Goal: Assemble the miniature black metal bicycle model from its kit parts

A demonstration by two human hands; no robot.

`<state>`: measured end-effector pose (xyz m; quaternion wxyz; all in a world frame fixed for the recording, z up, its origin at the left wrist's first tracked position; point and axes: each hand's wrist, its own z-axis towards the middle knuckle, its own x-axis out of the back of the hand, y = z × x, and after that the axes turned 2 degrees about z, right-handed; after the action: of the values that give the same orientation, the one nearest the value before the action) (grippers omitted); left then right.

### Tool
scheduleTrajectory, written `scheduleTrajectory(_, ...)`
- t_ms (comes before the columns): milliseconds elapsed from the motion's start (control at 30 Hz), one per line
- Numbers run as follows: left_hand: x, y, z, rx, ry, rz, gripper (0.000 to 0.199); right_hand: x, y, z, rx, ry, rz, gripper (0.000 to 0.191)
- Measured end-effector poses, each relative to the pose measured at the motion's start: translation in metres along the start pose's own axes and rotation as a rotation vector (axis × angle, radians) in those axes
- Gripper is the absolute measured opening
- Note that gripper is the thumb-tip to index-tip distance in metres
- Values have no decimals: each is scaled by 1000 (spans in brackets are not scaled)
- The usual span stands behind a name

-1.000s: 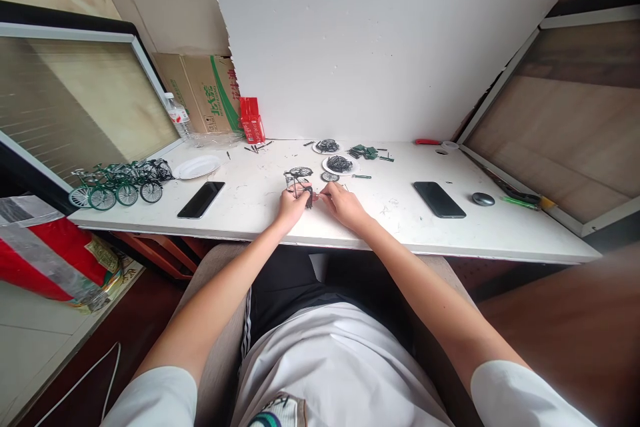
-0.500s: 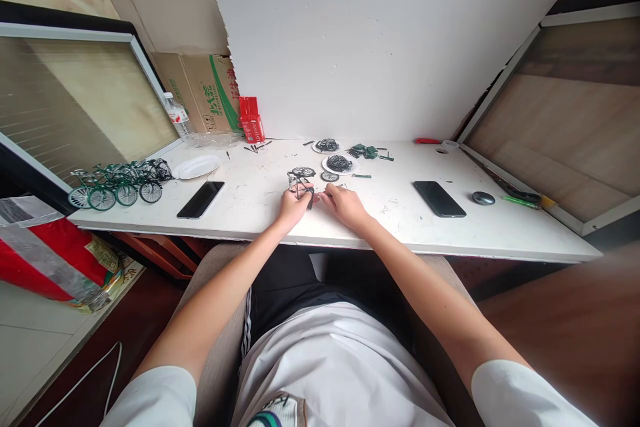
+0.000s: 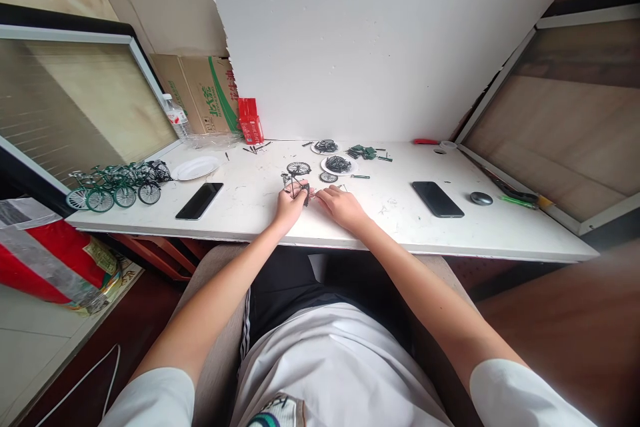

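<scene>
Gripped in my left hand [image 3: 290, 205] is a small black model bicycle [image 3: 299, 169], one spoked wheel pointing away from me. My right hand [image 3: 341, 205] is close beside it, its fingers pinched together at the bicycle's near end; what they hold is too small to make out. A loose spoked wheel [image 3: 329, 177] lies on the white table just beyond my hands. Behind it, a white plate [image 3: 354, 171] carries a heap of black wheels, and a second plate [image 3: 316, 149] farther back holds more dark parts.
Several finished model bicycles [image 3: 125, 195] stand at the left, near an oval white plate [image 3: 195, 168] and a phone [image 3: 200, 201]. Green parts [image 3: 367, 152] lie beyond the plates. On the right are another phone [image 3: 437, 199], a mouse [image 3: 481, 198] and a green pen [image 3: 517, 202].
The bicycle in my left hand has tilted and turned slightly, its far wheel shifting a little up and left. My right hand stays pinched close beside it.
</scene>
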<state>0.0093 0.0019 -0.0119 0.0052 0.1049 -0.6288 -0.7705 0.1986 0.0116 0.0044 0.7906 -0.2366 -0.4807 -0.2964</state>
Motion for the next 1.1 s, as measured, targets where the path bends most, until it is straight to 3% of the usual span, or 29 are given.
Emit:
scheduleTrajectory(300,2,6,-2,-29,-63,-16,37,-3,2,0,-145,22,243,38)
scheduleTrajectory(400,2,9,-2,-94,-77,-36,40,0,-3,0,-185,37,349,38)
scheduleTrajectory(567,4,11,-4,-171,-68,14,41,6,-22,3,-251,49,541,58)
scheduleTrajectory(700,7,10,-6,-272,-72,114,39,6,-33,6,-425,46,1060,57)
scheduleTrajectory(767,9,9,-5,-296,-77,137,40,4,-36,6,-468,61,1153,61)
scheduleTrajectory(833,11,7,-3,-309,-91,160,42,3,-38,6,-465,110,1100,62)
scheduleTrajectory(967,15,8,3,-300,-103,126,47,6,-38,5,-412,87,969,61)
scheduleTrajectory(1100,16,12,5,-258,-129,89,52,11,-28,3,-273,91,557,37)
